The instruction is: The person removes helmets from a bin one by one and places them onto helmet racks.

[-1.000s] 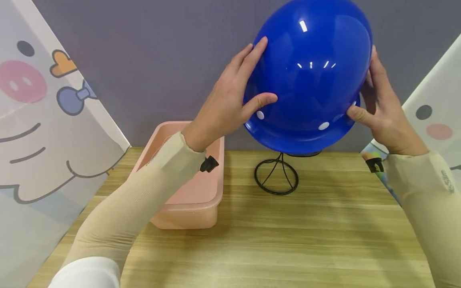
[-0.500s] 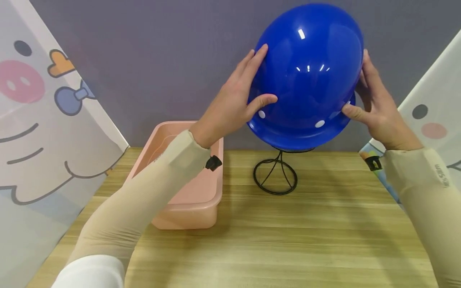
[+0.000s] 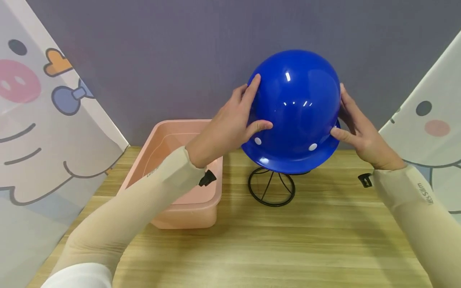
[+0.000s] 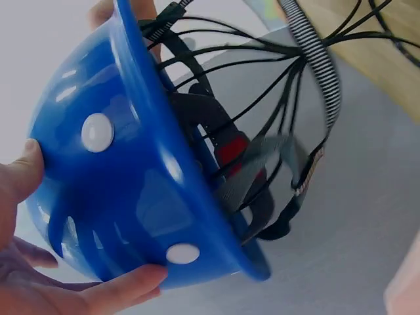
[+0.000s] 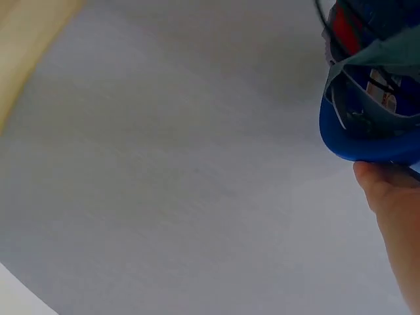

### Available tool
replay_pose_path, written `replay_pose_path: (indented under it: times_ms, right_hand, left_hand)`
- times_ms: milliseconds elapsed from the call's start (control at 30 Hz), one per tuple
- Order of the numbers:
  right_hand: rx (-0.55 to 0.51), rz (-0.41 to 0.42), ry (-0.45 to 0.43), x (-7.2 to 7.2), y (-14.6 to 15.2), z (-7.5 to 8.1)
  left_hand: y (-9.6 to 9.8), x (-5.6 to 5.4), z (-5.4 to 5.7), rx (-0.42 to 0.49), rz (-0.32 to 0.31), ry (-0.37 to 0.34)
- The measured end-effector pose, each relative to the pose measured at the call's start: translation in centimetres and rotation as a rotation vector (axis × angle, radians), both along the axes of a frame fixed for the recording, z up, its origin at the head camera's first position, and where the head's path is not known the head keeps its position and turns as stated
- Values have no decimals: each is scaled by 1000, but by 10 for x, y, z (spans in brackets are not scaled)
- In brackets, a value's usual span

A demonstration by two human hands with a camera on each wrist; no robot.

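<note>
A glossy blue hard hat (image 3: 295,108) is held between both hands over a black wire stand (image 3: 274,205), in the head view. My left hand (image 3: 230,120) grips its left side, thumb on the front of the shell. On the right, my right hand (image 3: 363,132) holds the edge, thumb near the brim and fingers partly hidden behind. The left wrist view shows the stand's wires (image 4: 292,56) running up into the hat, beside a hanging striped strap (image 4: 318,65) and dark inner webbing. The stand's top is hidden inside the hat.
A pink plastic bin (image 3: 199,218) stands left of the stand on the wooden table (image 3: 288,248), under my left forearm. A grey wall (image 3: 162,60) rises behind. Cartoon-printed panels (image 3: 32,132) flank the table on both sides.
Both hands have lowered the hard hat and shifted it a little left over the wire stand. The stand's base has moved slightly. The bin stays in place.
</note>
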State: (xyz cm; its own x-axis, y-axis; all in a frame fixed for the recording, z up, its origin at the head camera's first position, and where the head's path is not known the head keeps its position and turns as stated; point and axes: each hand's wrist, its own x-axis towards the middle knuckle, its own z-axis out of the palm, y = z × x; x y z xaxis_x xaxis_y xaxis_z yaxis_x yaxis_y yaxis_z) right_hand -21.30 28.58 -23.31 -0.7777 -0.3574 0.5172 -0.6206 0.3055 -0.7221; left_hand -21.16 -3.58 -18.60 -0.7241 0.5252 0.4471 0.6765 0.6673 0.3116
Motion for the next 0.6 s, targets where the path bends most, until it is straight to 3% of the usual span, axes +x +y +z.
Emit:
replay_pose_path:
  times_ms: [100, 267, 400, 600]
  right_hand:
    - [71, -27, 17, -2, 1, -14]
    - [71, -35, 39, -6, 3, -29]
    - [61, -71, 51, -7, 2, -30]
    - [46, -177, 229, 3, -9, -18]
  left_hand:
    - [1, 1, -9, -47, 27, -59]
    - [1, 2, -16, -51, 39, -60]
    - [1, 2, -17, -45, 36, -60]
    - [-2, 4, -18, -47, 32, -59]
